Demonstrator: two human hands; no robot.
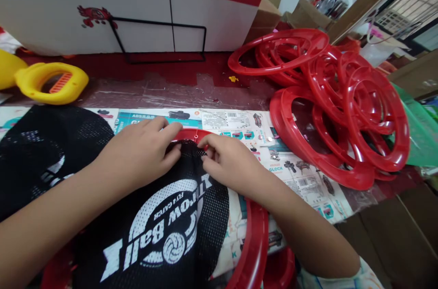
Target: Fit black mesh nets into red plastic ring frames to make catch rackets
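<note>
A black mesh net (160, 229) with white "Throw Ball" print lies draped over a red plastic ring (255, 243). Its upper edge meets the far part of the ring, where small pegs show on the rim. My left hand (143, 150) pinches that edge from the left, thumb and fingers closed on the mesh. From the right, my right hand (227, 159) has its fingertips closed on the same edge, a short gap away. The net hides much of the ring's left side.
Several red rings (342, 106) lie piled at the right. Another black net (41, 143) and a yellow handled piece (56, 81) are at the left. Printed cardboard (222, 120) covers the table. Behind stand a black wire frame (160, 22) and a white carton (212, 20).
</note>
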